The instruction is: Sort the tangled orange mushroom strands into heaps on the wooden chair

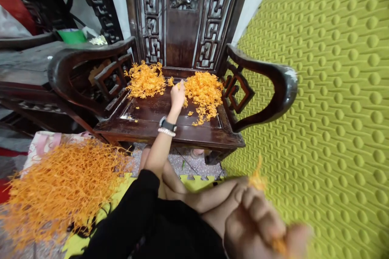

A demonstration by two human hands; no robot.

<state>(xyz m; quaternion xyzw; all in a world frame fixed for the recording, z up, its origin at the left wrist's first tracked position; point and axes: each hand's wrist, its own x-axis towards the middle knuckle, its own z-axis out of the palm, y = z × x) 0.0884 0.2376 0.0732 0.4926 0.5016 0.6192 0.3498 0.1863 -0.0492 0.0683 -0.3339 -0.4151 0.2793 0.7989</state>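
Visibly, right hand (pixel 258 220) clamps orange strands (pixel 257 181); left hand (pixel 177 97), grip unclear.

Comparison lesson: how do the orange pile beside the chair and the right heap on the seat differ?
The pile looks larger than the heap. The pile is straggly and long-stranded; the heap is curly and short-stranded. Both are orange.

green object (pixel 71 36) on dark side table (pixel 27 58) | red fabric (pixel 16 4), upper left | bumpy yellow-green mat (pixel 331 89), right
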